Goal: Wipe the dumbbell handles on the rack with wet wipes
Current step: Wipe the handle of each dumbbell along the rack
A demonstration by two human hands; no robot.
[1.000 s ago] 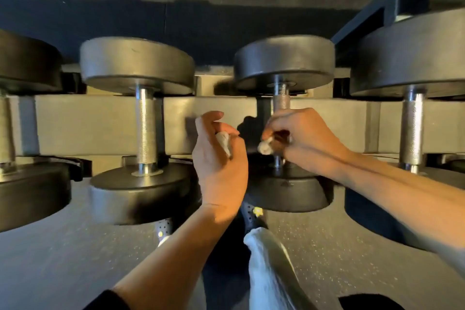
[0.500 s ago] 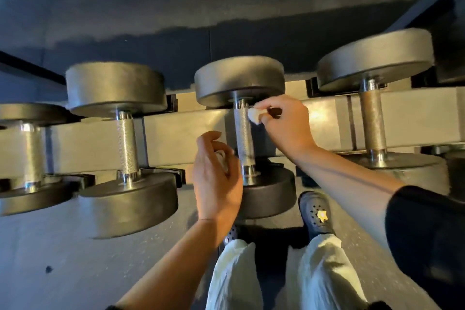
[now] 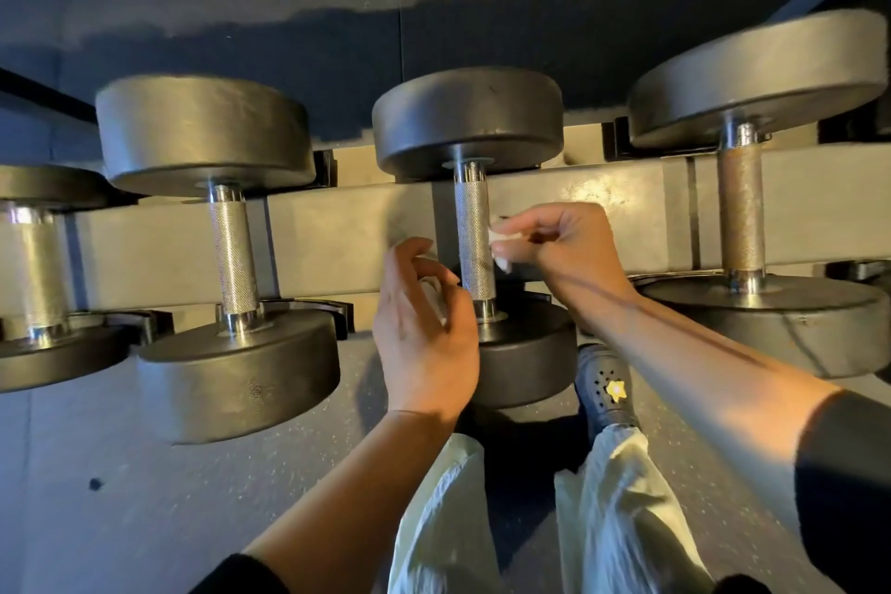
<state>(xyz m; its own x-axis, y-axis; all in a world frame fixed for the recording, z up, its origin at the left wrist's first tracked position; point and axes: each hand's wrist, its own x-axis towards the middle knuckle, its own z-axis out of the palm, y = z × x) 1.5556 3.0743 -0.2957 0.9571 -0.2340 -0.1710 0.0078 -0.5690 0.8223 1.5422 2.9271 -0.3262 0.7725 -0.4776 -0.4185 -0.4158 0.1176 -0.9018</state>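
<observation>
Head view: our right hand (image 3: 564, 251) pinches a small crumpled white wet wipe (image 3: 504, 237) between thumb and fingers (image 3: 501, 261), pressed against the right side of the knurled steel handle (image 3: 475, 239) of the middle black round-headed dumbbell (image 3: 470, 121), which sits across the grey steel rack beam (image 3: 347, 236). That grip keeps the wipe on the knurl. Our left hand (image 3: 424, 328) is curled round a second white wipe (image 3: 432, 292), just left of the handle, apparently a spare. Versus half a second ago, the right hand has dropped from the handle top to mid-height; left hand barely moved
</observation>
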